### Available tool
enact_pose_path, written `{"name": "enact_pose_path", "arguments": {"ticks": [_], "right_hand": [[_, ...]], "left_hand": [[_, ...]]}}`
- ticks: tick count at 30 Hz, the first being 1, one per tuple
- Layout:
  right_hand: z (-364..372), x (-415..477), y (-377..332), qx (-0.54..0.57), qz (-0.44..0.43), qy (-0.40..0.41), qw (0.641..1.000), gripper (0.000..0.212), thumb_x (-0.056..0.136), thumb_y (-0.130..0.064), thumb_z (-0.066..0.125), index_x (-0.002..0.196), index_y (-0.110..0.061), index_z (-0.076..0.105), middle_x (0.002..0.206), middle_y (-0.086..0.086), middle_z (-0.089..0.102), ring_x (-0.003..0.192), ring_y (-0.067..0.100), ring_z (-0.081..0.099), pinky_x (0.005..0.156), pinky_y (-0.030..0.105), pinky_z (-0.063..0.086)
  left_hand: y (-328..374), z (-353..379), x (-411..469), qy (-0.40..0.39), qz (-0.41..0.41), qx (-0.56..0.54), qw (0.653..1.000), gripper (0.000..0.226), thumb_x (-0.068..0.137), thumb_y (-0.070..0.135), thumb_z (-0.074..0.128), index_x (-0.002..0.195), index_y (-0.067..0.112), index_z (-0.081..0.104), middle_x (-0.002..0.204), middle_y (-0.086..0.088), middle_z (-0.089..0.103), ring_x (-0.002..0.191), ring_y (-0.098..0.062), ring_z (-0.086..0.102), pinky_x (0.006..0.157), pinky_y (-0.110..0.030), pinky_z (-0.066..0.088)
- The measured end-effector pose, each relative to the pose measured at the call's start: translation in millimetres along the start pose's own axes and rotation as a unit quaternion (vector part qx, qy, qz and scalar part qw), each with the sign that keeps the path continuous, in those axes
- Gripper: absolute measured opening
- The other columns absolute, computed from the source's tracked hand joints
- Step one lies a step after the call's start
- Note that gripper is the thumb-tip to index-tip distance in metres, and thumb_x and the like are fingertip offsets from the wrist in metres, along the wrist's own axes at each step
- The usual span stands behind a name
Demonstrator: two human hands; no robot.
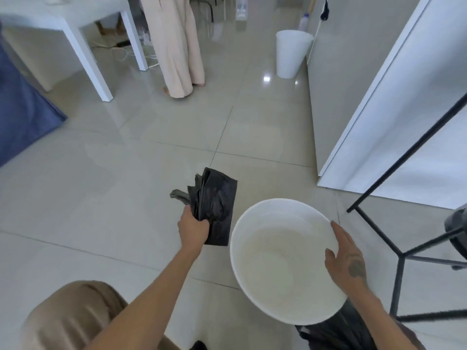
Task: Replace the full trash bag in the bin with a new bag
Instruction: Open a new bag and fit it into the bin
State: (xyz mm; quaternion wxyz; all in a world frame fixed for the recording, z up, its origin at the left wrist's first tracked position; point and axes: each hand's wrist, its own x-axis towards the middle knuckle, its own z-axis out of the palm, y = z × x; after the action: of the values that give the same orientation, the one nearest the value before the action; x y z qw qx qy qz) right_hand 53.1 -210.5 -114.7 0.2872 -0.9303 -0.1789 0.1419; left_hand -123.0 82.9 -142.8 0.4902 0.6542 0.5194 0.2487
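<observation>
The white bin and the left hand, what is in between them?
In the head view, the black trash bag that the left hand grips sits between it and the white bin.

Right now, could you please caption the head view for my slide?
Left hand grips a folded black bag while the right hand rests on the empty white bin.

Wears tan-brown trousers [70, 317], soft and faintly shiny, creased into broad folds over the knee at the near left. Shows both arms bare, left forearm [151, 294] and right forearm [386, 322], all the way to the near edge. Carries a dark tattoo [356, 267] on the back of the right hand [347, 258]: a rounded blot with finer marks just beyond it, too blurred to read.
</observation>
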Motion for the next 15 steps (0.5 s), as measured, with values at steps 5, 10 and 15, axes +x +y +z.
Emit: {"name": "enact_pose_path", "arguments": {"ticks": [5, 10, 15], "right_hand": [[-16.7, -7.0, -37.7, -0.061, -0.016, 0.04, 0.997, 0.063, 0.095, -0.033, 0.061, 0.15, -0.012, 0.038, 0.158, 0.014, 0.036, 0.14, 0.035, 0.037, 0.111, 0.048, 0.037], [-54.7, -40.0, -126.2, 0.368, 0.049, -0.054, 0.927, 0.054, 0.086, -0.072, 0.05, 0.123, -0.033, 0.053, 0.096, 0.004, 0.076, 0.083, 0.024, 0.075, 0.078, 0.046, 0.062], [-74.6, -39.6, -129.0, 0.478, 0.149, -0.139, 0.854, 0.047, 0.088, -0.065, 0.058, 0.105, -0.022, 0.067, 0.096, 0.012, 0.078, 0.086, 0.031, 0.077, 0.076, 0.045, 0.062]], "left_hand": [[79.9, -34.3, -38.1, -0.011, 0.185, 0.005, 0.983, 0.034, 0.085, -0.008, 0.059, 0.112, 0.014, 0.059, 0.089, 0.003, 0.069, 0.081, -0.016, 0.065, 0.069, -0.03, 0.055], [111.3, -30.2, -90.6, -0.07, 0.29, 0.039, 0.954, 0.046, 0.085, -0.005, 0.058, 0.119, 0.026, 0.051, 0.092, 0.004, 0.071, 0.081, -0.02, 0.067, 0.069, -0.038, 0.058], [91.5, -18.9, -115.8, -0.135, 0.32, 0.125, 0.93, 0.068, 0.081, 0.001, 0.061, 0.138, 0.034, 0.043, 0.102, 0.007, 0.073, 0.089, -0.022, 0.069, 0.073, -0.042, 0.059]]}}
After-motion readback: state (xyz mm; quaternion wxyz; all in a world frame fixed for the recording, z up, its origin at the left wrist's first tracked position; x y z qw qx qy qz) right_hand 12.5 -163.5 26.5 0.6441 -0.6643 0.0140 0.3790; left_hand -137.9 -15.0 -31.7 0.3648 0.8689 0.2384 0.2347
